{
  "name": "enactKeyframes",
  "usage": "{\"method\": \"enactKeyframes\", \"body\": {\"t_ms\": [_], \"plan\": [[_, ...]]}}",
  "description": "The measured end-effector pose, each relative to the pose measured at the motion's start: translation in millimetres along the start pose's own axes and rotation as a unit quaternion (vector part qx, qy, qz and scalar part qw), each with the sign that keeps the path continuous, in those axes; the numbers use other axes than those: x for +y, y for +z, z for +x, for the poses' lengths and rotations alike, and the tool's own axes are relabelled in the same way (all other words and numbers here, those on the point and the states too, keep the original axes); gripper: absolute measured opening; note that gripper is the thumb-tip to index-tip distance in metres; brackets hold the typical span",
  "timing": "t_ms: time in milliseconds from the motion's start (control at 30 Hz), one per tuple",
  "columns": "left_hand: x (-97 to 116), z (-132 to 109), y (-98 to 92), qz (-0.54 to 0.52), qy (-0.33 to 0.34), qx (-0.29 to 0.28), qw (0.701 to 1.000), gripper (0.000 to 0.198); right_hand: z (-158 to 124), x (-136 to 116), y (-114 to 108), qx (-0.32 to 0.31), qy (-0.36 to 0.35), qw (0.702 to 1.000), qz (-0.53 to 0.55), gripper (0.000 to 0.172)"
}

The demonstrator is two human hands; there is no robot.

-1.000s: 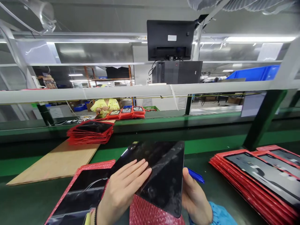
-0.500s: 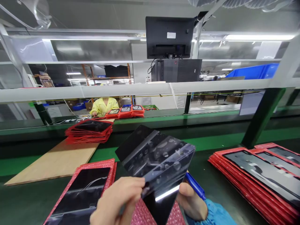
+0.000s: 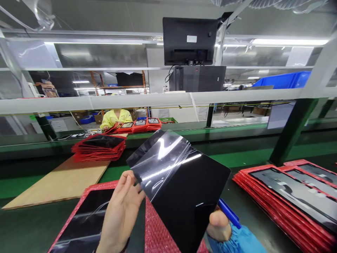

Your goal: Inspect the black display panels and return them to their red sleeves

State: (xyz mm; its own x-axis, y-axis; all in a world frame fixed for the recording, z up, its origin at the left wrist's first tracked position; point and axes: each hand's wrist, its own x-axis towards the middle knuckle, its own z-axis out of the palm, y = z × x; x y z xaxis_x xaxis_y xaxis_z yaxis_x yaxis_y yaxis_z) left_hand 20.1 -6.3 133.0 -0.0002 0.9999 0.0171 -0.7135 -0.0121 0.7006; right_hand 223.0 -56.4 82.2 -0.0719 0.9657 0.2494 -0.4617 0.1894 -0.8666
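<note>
My right hand (image 3: 219, 225) grips the lower right edge of a glossy black screen panel (image 3: 191, 196), held tilted above the table. A blue pen (image 3: 229, 213) sticks out from the same hand, behind the panel. A clear protective film (image 3: 162, 158) is folded back over the panel's upper left part, and the lower right part is bare. At the film's left edge, my left hand (image 3: 121, 207) is closed with its fingertips pinching it. Pink bubble wrap (image 3: 159, 225) lies beneath the panel. To the left, another black screen (image 3: 89, 218) rests on pink bubble wrap.
A stack of red-wrapped panels (image 3: 284, 200) stands at the right. Another red stack (image 3: 100, 147) sits on a wooden board (image 3: 56, 182) at the back left. Across the bench, a person in yellow (image 3: 116, 119) works beside further red stacks. A white rail (image 3: 147, 100) crosses above.
The film, earlier lying bubbled over most of the panel, is now pulled back to the upper left, baring glossy black surface. My left hand has moved up and left from the panel's lower edge.
</note>
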Motion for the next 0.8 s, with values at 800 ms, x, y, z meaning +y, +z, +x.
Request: {"method": "enactKeyframes", "body": {"t_ms": [800], "plan": [[10, 1, -10.7, -0.042, 0.233, 0.181, 0.955, 0.009, 7, 13, 60, -0.130, -0.014, 0.988, 0.080, 0.055]]}}
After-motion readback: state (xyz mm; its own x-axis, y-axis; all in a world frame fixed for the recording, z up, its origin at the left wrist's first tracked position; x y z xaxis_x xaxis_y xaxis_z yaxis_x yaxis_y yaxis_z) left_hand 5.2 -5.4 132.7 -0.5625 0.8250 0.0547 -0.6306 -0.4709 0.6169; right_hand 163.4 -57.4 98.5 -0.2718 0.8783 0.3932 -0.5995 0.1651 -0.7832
